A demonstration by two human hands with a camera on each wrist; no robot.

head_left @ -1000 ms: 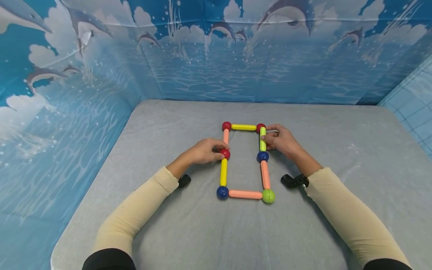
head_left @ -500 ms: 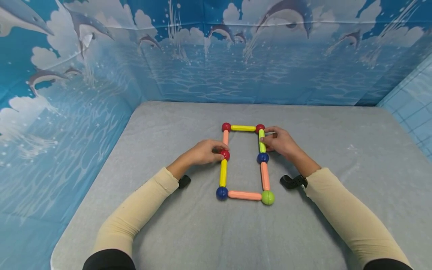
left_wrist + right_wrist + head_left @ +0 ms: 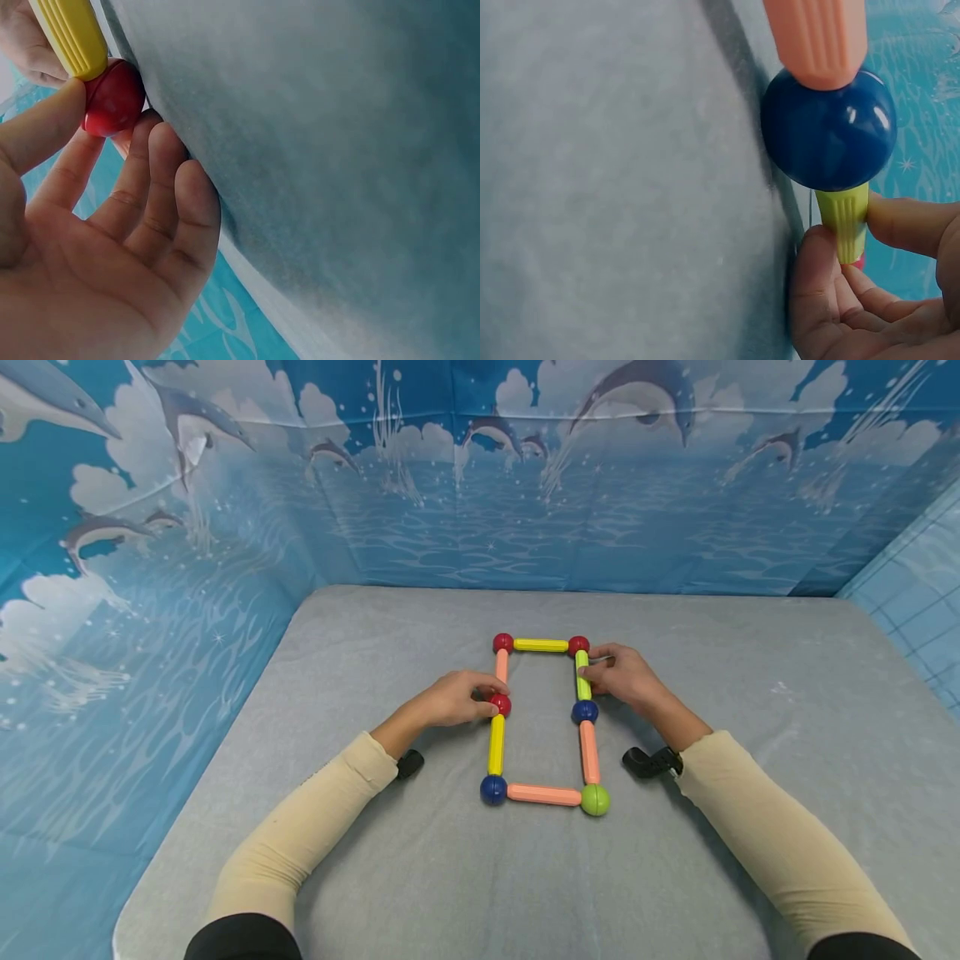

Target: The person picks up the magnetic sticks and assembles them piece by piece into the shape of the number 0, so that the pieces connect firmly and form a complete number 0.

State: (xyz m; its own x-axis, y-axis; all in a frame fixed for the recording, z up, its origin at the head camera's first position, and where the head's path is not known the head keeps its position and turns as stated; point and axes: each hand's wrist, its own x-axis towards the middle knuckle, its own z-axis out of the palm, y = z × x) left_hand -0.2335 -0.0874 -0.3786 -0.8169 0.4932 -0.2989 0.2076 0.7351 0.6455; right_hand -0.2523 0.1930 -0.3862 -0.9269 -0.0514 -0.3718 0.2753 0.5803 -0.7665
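Magnetic sticks and balls form a long rectangle on the grey-covered table. My left hand (image 3: 457, 697) pinches the red ball (image 3: 116, 99) midway along the left side between thumb and forefinger; its other fingers extend beside it. A yellow stick (image 3: 75, 34) joins that ball on the near side, a pink stick (image 3: 502, 664) on the far side. My right hand (image 3: 622, 677) pinches a lime-green stick (image 3: 844, 214) between thumb and fingers. This stick runs from a blue ball (image 3: 829, 131) to the far-right red ball (image 3: 578, 646), which a fingertip touches or nearly touches.
The far side has a yellow stick (image 3: 540, 645) and a red ball (image 3: 503, 643). Nearer lie a blue ball (image 3: 493, 790), pink stick (image 3: 543, 794), green ball (image 3: 596, 799) and another pink stick (image 3: 589, 752). A dolphin-print curtain (image 3: 480, 527) stands behind the grey table (image 3: 375, 635).
The far end of the lime-green stick has come slightly lower and overlaps the far-right red ball less, with my right hand still on it. My left hand stays on its red ball.
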